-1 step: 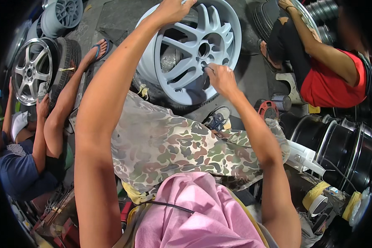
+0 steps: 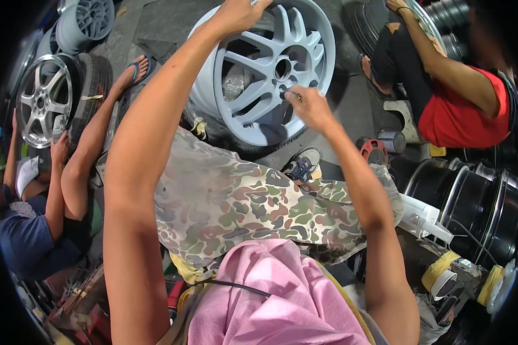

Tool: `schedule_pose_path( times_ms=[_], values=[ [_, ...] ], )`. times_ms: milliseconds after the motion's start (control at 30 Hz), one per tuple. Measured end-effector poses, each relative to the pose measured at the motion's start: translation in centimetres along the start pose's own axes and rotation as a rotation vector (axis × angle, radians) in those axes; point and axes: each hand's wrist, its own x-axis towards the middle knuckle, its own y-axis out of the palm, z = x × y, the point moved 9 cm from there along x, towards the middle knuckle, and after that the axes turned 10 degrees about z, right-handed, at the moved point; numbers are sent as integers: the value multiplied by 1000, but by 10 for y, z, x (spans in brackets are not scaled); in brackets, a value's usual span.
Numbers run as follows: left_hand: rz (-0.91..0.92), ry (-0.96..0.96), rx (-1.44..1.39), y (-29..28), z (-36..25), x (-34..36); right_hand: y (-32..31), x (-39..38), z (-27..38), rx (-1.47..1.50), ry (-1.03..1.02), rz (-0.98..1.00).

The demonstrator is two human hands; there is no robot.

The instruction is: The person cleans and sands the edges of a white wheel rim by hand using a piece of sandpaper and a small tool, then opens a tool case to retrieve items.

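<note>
A pale grey multi-spoke wheel rim stands tilted in front of me, resting on a dark tyre. My left hand grips the rim's upper left edge, its fingertips partly cut off by the top of the picture. At the lug holes just below the centre bore, my right hand is closed in a pinch, thumb and forefinger against the hub face. Whatever small thing it pinches, if any, is hidden by the fingers. Camouflage trousers cover my legs below the rim.
To the left, a person in dark blue holds a silver spoked wheel beside a tyre. On the right, a person in red handles another rim. A tin can, a red ring-shaped part and black rims lie nearer.
My right hand has turned and shifted very slightly at the lug holes. The left hand keeps its hold, and the rim has hardly moved.
</note>
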Motion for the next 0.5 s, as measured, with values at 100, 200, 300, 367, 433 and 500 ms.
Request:
schedule_pose_path(
  times_ms=[100, 200, 300, 367, 433, 500],
  values=[
    [-12, 28, -17, -2, -9, 5, -25, -2, -43, 516, 112, 99],
    [-5, 11, -11, 3, -6, -1, -37, -11, -44, 273, 67, -69],
    [-35, 44, 32, -4, -4, 6, -29, 3, -36, 132, 24, -165],
    [-24, 46, 23, 0, -3, 6, -26, 5, -17, -97, -175, -313],
    [-20, 40, 20, 0, -3, 3, -22, 5, -22, -73, -164, -281],
    [-17, 31, 16, -2, -4, 0, -24, 1, -18, -59, -207, -326]
  ],
)
